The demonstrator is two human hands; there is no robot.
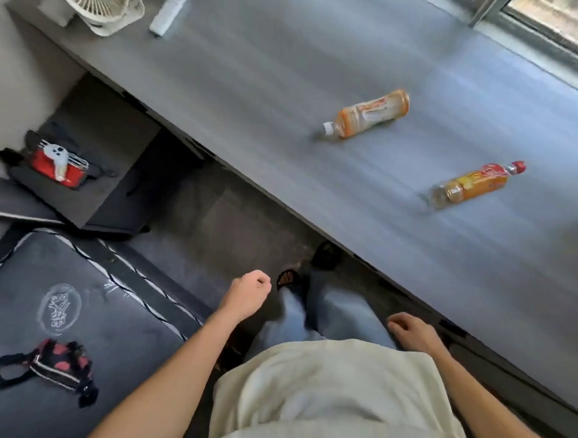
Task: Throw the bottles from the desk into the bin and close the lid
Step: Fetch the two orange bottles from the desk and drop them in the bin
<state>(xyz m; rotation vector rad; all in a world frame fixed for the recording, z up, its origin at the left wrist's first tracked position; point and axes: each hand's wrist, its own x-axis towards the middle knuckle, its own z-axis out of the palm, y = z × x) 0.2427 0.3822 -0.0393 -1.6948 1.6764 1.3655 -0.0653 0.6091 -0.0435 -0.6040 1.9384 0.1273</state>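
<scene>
Bottles lie on their sides on the grey desk (pixel 254 68), well apart from each other: a white-capped bottle (pixel 368 114) with an orange label towards the middle, and a red-capped bottle (pixel 474 184) nearer the window side. Both hands hang low beside the person's legs, away from the desk and holding nothing. The left hand (pixel 248 295) is loosely curled with its fingers folded in; the right hand (pixel 412 330) hangs just below the desk's front edge, fingers bent, palm down. A white fan (pixel 98 2) and a white remote (pixel 167 11) sit at the far end. No bin shows.
</scene>
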